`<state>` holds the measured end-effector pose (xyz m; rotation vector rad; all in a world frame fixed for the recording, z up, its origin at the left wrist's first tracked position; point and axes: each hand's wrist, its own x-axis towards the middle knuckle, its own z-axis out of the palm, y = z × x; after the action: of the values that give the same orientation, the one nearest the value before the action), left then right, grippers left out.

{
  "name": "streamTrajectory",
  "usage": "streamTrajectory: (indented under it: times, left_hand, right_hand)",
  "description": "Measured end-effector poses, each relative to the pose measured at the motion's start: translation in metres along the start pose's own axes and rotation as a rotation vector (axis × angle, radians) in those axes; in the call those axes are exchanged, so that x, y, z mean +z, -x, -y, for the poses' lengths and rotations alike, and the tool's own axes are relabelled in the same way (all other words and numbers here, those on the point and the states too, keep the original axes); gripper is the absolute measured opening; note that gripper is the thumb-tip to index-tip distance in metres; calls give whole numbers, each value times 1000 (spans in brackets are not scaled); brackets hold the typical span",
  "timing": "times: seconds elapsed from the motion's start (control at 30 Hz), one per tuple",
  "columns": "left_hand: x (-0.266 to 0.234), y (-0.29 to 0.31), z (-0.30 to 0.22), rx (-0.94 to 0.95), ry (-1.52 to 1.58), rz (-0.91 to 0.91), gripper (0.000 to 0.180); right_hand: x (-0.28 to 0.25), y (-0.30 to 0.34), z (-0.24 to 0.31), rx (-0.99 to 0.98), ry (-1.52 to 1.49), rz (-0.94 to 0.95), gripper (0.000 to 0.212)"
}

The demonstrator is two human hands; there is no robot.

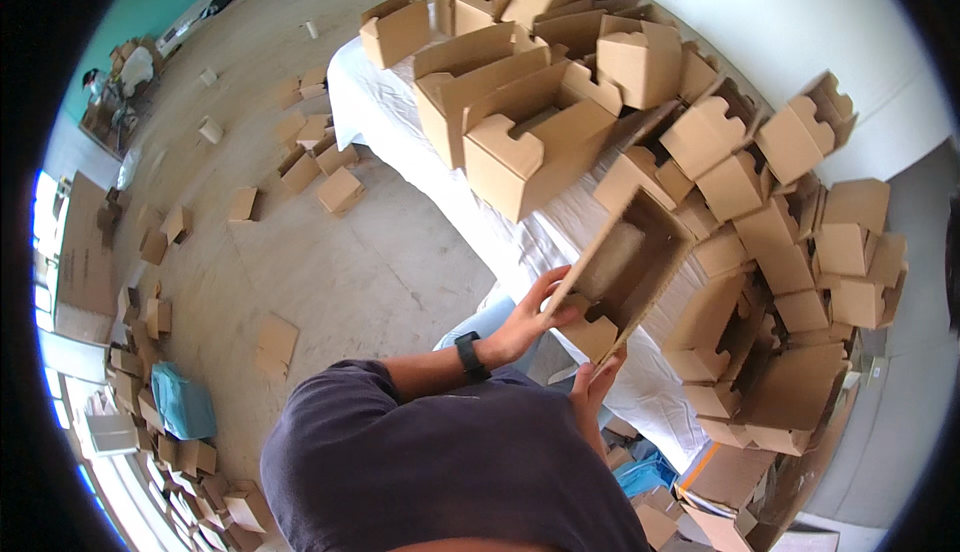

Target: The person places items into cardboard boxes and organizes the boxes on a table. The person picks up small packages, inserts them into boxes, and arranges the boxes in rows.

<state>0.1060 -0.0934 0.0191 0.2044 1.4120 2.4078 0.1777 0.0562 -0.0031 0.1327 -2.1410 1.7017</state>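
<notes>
I hold an open brown cardboard box [650,297] tilted above the table, its long open side facing up. My left hand [532,320] grips its near left edge, fingers closed round the cardboard; a dark watch sits on that wrist. My right hand [598,380] is closed on the box's near right corner from below, with part of its fingers hidden behind the box. A folded-in end flap [588,336] lies between the hands. Inside, a pale patch [612,257] shows along the left wall; I cannot tell what it is.
A table with a white cloth [470,222] bears several open cardboard boxes [550,137] at the back and a heap of others [770,242] at the right. More boxes [340,192] lie about the floor on the left. A blue bag [182,402] stands among boxes at the far left.
</notes>
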Motion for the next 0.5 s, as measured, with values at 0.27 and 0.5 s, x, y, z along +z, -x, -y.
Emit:
streamTrajectory:
  times: [0.27, 0.5]
  left_hand:
    - [-96, 42, -76, 426, 285, -679, 54]
    - [-280, 0, -163, 597, 93, -968, 62]
  right_hand:
    - [25, -57, -22, -115, 75, 137, 61]
    - [-35, -98, -142, 53, 685, -105, 44]
